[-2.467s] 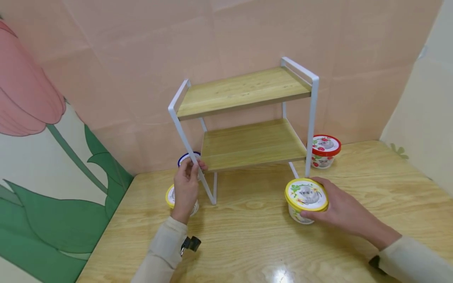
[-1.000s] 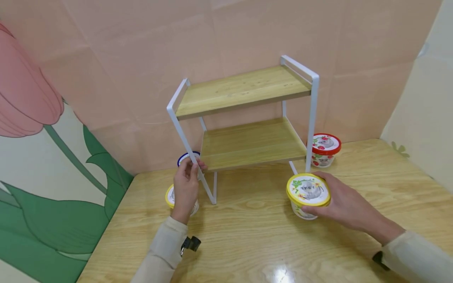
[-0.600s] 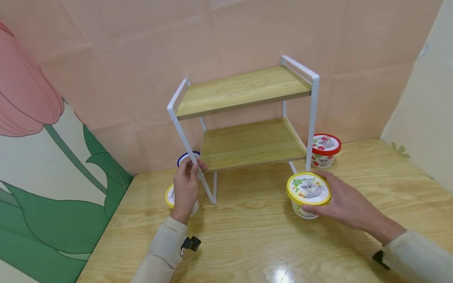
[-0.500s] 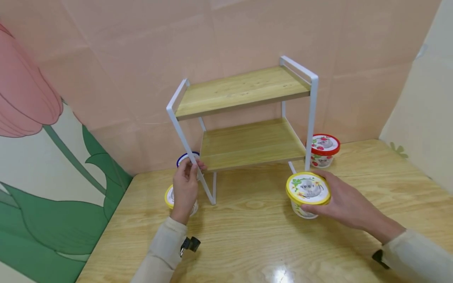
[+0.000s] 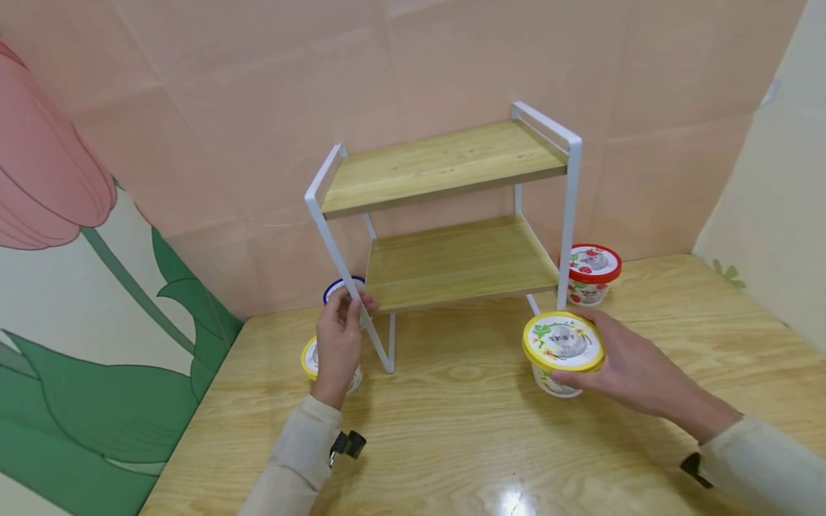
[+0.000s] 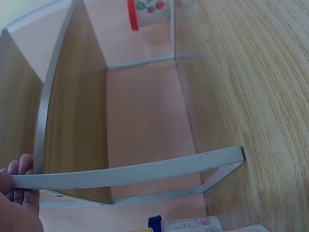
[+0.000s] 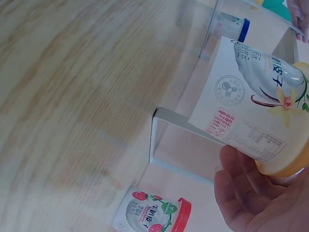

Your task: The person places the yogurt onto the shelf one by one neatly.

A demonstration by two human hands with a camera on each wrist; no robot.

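My right hand (image 5: 635,369) grips a white paper tub with a yellow lid (image 5: 563,342), fingers and thumb around its right side. In the right wrist view the tub (image 7: 246,106) shows vanilla-flower print and stands off the tabletop, near the rack's right front leg. My left hand (image 5: 340,340) pinches the left front leg (image 5: 333,247) of a two-tier rack with wooden shelves (image 5: 461,261); curled fingers (image 6: 24,164) show around the white metal bar in the left wrist view. Another yellow-lidded tub (image 5: 310,358) and a blue-lidded tub (image 5: 335,286) sit partly hidden behind that hand.
Beyond the rack's right side stands a red-lidded tub (image 5: 590,272) with strawberry print. The wood-grain table (image 5: 452,430) meets a pink-covered wall (image 5: 226,143) behind, a flower-painted panel on the left and a pale wall on the right.
My right hand has moved the yellow-lidded tub slightly up and right in the head view, turning it a little. The left hand has kept its hold on the rack leg.
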